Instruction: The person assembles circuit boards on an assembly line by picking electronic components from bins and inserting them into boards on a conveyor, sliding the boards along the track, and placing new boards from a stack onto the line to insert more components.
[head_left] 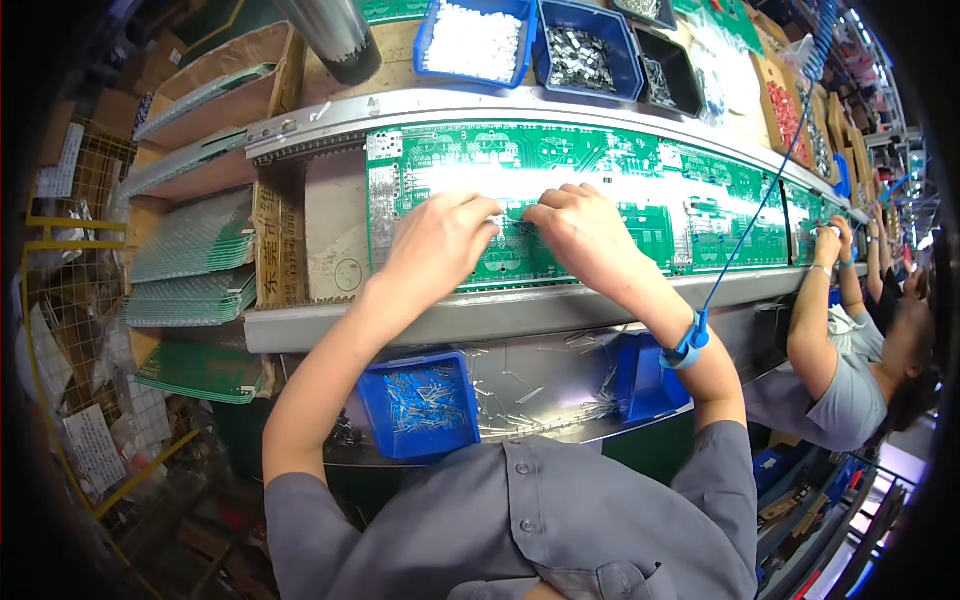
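Observation:
My left hand (438, 243) is over the left part of a long green circuit board (450, 148), its fingers drawn together in a pinch. Close to its right, my right hand (583, 232) is also pinched, low over the same board. Thin wire-like leads (512, 218) show between the two hands, but whatever the fingertips hold is too small and covered to name. A blue wrist strap (688, 345) with a blue cord circles my right wrist. The board lies between the metal rails (420, 322) of the line.
Nearer me are a blue bin (430, 443) of blue components with wire leads, loose leads, and another blue bin (650, 380). Beyond the far rail stand parts bins (527, 70) and a metal pole (340, 45). Boards (195, 240) are stacked left. A co-worker (840, 370) works at right.

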